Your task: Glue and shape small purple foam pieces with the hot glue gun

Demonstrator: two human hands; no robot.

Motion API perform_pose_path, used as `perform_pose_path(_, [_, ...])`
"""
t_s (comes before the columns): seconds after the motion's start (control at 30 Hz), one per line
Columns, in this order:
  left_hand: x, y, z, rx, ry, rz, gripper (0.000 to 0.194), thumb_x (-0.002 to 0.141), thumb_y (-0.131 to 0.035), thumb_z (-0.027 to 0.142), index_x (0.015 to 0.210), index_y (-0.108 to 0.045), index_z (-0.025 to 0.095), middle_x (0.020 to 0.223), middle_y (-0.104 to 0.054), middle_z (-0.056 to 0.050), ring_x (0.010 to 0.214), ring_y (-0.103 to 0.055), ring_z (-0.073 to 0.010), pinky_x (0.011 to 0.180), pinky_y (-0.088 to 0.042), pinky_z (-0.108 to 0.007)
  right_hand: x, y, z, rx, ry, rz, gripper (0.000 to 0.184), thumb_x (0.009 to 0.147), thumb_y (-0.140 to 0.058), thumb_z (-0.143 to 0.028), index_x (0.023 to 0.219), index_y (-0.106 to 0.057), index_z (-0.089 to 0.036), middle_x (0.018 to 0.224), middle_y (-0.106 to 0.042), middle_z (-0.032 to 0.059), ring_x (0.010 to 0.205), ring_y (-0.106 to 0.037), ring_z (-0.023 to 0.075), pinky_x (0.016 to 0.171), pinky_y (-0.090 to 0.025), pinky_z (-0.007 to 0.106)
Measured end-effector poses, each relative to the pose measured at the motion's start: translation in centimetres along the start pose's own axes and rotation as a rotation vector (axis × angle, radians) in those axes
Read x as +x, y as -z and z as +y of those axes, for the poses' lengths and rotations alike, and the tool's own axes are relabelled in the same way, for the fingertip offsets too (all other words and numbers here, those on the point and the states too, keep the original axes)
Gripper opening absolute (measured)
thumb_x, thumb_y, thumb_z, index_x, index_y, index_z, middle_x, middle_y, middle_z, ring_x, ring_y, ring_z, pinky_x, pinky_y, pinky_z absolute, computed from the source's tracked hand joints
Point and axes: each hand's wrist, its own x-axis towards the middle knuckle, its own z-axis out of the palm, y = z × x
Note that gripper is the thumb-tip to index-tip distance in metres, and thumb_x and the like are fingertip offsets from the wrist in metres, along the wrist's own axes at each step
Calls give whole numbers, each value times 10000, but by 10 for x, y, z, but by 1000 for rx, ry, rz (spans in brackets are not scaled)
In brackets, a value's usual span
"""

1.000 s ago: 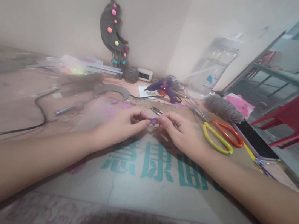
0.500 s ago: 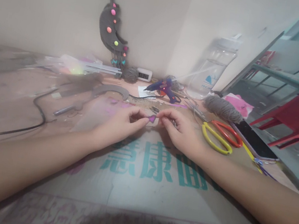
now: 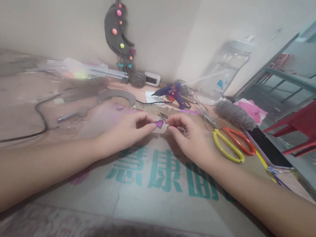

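A small purple piece [image 3: 159,123], perhaps felt with a dark edge, is pinched between the thumb and forefinger of my left hand [image 3: 132,128]. Just right of it, my right hand [image 3: 187,135] has its thumb and forefinger curled close together, a little apart from the purple piece. Whatever those fingertips hold is too small to make out. Both hands are over the printed cardboard sheet [image 3: 143,205]. Behind them lies a blue glue gun [image 3: 175,94] with a small red light. Scissors [image 3: 229,144] with one yellow and one red handle rest right of my right hand.
A water bottle [image 3: 224,73] stands at the back by the wall. Grey yarn [image 3: 235,114] and a phone [image 3: 271,147] lie to the right. A black cable [image 3: 41,115] runs along the left. A grey crescent ornament [image 3: 113,30] hangs on the wall beside a small clock [image 3: 152,79].
My right fingertips have drawn slightly away from the purple piece, and more of it shows. It stays in my left hand.
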Motion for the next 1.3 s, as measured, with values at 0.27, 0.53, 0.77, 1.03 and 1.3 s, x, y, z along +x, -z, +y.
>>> perform_pose_path(0.27, [0,0,1,-4,-4,-10,212,859,-541,351,808,-642,171,774,-648,-9,709,-572,-140,643,-448,-247,-1,0,-1,15,-4,14,95,874,-530,-150,942,-583,-191,838,-611,10,773,-566,142,692,-432,272])
perform_pose_path(0.53, [0,-1,-1,-28,8,-29,212,871,-540,353,811,-626,168,746,-619,6,671,-546,-124,605,-425,-231,-3,1,-1,-18,21,-4,100,881,-479,-108,923,-525,-186,816,-561,8,747,-534,137,669,-418,263])
perform_pose_path(0.77, [1,-1,-2,-13,-13,-27,204,869,-533,342,819,-626,167,762,-632,5,690,-558,-130,615,-425,-234,-3,1,-2,-53,-3,14,127,911,-492,-175,998,-584,-181,728,-541,-12,670,-509,136,627,-405,260])
perform_pose_path(1.03, [-1,-1,0,-7,-8,-23,215,874,-538,351,820,-626,163,749,-621,7,666,-538,-123,601,-410,-233,1,5,-11,-23,-62,-4,184,897,-551,-255,732,-581,-180,612,-542,-36,568,-476,108,562,-363,240])
perform_pose_path(1.3, [-1,-2,-1,-17,-13,-21,187,870,-543,329,845,-642,173,763,-641,8,678,-557,-126,602,-411,-235,0,4,-4,-35,-41,47,92,852,-558,-115,880,-615,-182,816,-663,8,766,-589,142,706,-434,268])
